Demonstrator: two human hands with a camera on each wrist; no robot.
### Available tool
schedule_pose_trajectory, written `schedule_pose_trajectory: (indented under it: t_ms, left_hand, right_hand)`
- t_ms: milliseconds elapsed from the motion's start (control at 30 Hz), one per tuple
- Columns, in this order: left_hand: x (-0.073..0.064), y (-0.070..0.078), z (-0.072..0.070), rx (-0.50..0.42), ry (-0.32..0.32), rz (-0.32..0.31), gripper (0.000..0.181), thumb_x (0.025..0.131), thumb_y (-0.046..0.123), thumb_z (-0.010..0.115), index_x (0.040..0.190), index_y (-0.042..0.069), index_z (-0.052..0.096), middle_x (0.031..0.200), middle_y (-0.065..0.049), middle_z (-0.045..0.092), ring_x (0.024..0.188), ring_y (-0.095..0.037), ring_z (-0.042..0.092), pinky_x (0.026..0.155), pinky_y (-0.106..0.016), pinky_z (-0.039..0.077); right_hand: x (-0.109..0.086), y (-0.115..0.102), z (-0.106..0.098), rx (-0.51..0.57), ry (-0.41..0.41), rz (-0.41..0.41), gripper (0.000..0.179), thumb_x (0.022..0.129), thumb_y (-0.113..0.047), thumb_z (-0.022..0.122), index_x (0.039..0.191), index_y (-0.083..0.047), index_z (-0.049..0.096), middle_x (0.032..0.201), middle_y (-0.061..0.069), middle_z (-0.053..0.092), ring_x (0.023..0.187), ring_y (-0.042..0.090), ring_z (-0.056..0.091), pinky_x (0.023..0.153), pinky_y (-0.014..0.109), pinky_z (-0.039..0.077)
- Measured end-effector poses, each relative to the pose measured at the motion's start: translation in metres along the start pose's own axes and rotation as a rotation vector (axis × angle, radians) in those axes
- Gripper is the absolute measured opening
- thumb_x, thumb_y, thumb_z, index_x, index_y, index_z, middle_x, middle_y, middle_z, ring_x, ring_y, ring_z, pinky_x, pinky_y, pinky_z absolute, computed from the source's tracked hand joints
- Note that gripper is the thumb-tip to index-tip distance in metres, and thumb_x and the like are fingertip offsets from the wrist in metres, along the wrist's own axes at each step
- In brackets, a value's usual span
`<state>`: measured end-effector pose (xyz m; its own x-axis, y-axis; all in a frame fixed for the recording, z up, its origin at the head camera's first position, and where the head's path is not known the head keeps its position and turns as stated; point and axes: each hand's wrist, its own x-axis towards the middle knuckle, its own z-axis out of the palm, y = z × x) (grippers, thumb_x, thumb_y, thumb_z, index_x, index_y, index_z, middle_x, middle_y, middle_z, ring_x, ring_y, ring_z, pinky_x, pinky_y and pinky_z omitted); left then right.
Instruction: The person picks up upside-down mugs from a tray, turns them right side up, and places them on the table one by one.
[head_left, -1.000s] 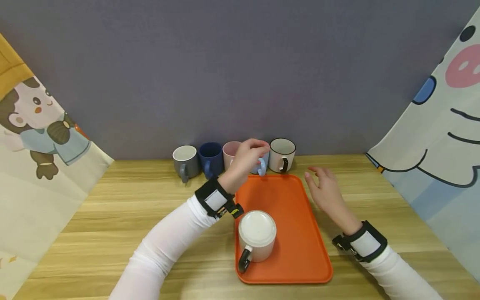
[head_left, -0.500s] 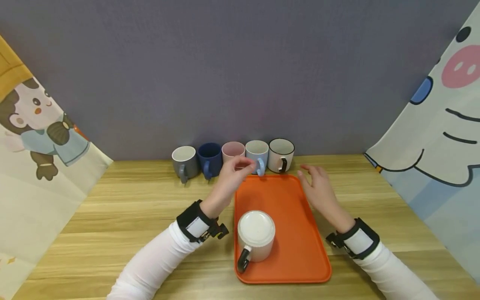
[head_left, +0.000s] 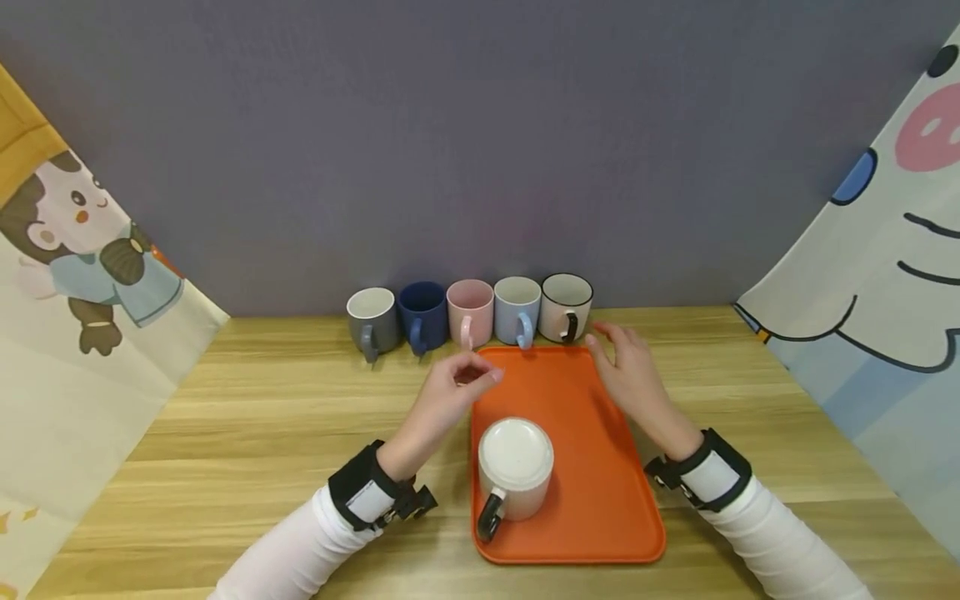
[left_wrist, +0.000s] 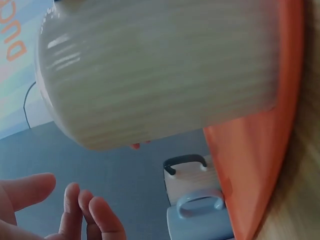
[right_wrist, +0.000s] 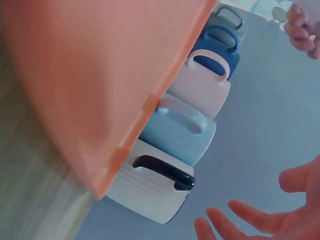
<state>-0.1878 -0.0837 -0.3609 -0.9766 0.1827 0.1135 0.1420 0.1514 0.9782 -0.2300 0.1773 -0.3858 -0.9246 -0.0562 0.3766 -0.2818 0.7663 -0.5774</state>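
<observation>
Right now my left hand [head_left: 453, 390] hovers over the near-left edge of the flat orange plastic tray [head_left: 600, 467], fingers loosely curled and holding nothing. My right hand [head_left: 630, 375] rests with relaxed, straight fingers along the tray's far-right edge, also holding nothing. On the tray, toward its near-left corner, stands the upside-down ribbed cream ceramic mug with a black handle [head_left: 514, 475]. Just beyond the tray's far edge, on the wooden desk [head_left: 262, 433], stands a row of upright mugs: grey [head_left: 372, 320], dark blue [head_left: 422, 315], pink [head_left: 469, 312], light blue [head_left: 517, 310], and a cream one with a black rim [head_left: 566, 307]. To do this well, I judge I should pick one mug from the row, grip its body firmly, lift it clear of its neighbours, and turn it over above a bare part of the tray, well apart from the inverted mug.
</observation>
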Motion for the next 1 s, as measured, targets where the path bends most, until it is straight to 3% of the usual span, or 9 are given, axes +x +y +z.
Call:
schedule_pose_trajectory:
  t_ms: [267,467,700,867,1000]
  left_hand:
    - [-0.018,-0.005,-0.009,0.174,-0.115,0.033,0.015,0.086,0.021,0.069,0.091,0.007,0.067,0.088,-0.005,0.067,0.08,-0.014,0.057,0.071,-0.026,0.048]
    - [-0.033,-0.009,-0.012,0.2,-0.218,0.028,0.02,0.086,0.024,0.069,0.093,0.005,0.066,0.09,-0.007,0.065,0.079,-0.015,0.057,0.068,-0.025,0.049]
    - [-0.043,-0.01,-0.017,0.309,-0.247,0.083,0.021,0.084,0.027,0.072,0.087,0.009,0.062,0.081,0.0,0.062,0.074,-0.012,0.057,0.068,-0.026,0.05]
    - [-0.054,-0.01,-0.023,0.372,-0.287,0.089,0.023,0.083,0.032,0.073,0.081,0.011,0.063,0.075,0.004,0.06,0.07,-0.009,0.056,0.065,-0.023,0.048]
    - [-0.059,-0.008,-0.027,0.414,-0.376,0.081,0.024,0.081,0.036,0.073,0.075,0.014,0.066,0.067,0.008,0.059,0.063,-0.004,0.052,0.057,-0.019,0.044]
  right_hand:
    - [-0.001,-0.011,-0.003,0.01,0.009,-0.029,0.045,0.1,-0.031,0.045,0.128,0.004,0.052,0.127,0.027,0.053,0.12,0.045,0.044,0.102,0.058,0.032]
    - [-0.001,-0.02,-0.003,0.026,-0.004,-0.035,0.045,0.1,-0.031,0.045,0.13,0.001,0.052,0.127,0.025,0.054,0.119,0.043,0.047,0.1,0.057,0.035]
    - [0.0,-0.026,0.002,0.034,-0.019,-0.054,0.044,0.099,-0.03,0.048,0.129,0.001,0.052,0.127,0.024,0.054,0.117,0.041,0.048,0.101,0.056,0.035]
    - [-0.001,-0.029,0.006,0.046,-0.036,-0.053,0.043,0.099,-0.029,0.05,0.129,0.001,0.052,0.129,0.024,0.053,0.118,0.041,0.047,0.101,0.057,0.035]
    - [-0.002,-0.031,0.008,0.052,-0.037,-0.071,0.044,0.099,-0.029,0.049,0.129,0.002,0.052,0.129,0.023,0.053,0.119,0.041,0.047,0.102,0.056,0.035]
